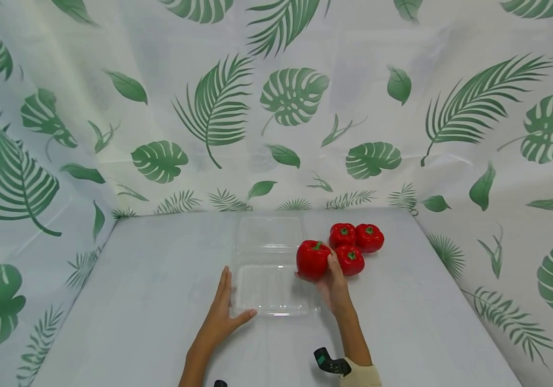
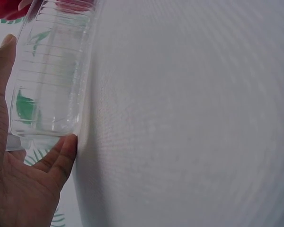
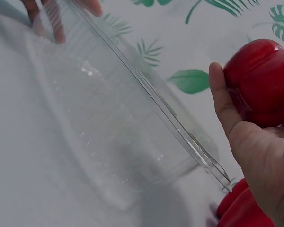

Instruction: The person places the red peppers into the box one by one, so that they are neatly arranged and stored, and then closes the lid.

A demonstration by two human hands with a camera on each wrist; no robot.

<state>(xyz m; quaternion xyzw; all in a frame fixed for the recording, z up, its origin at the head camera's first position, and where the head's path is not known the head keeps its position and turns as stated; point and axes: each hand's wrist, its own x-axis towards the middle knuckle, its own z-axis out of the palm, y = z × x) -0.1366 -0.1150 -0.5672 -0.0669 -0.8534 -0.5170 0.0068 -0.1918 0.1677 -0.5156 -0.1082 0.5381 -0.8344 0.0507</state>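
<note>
My right hand (image 1: pixel 333 287) grips a red bell pepper (image 1: pixel 312 260) with a green stem, held up by the right edge of a clear plastic clamshell container (image 1: pixel 276 310). The right wrist view shows the thumb and fingers around that pepper (image 3: pixel 262 82). At the container's left side is my left hand (image 1: pixel 222 312), fingers straight along the wall and thumb stretched out over the front left corner. In the left wrist view the fingertips (image 2: pixel 68 144) are right at the container's end wall. The container's lid (image 1: pixel 269 232) lies folded back, away from me.
Several more red bell peppers (image 1: pixel 369 237) sit close together to the right of the lid. The white table (image 1: pixel 160 258) meets leaf-printed cloth (image 1: pixel 208 177) at its back and sides. A black wrist device (image 1: pixel 331 363) is on the right forearm.
</note>
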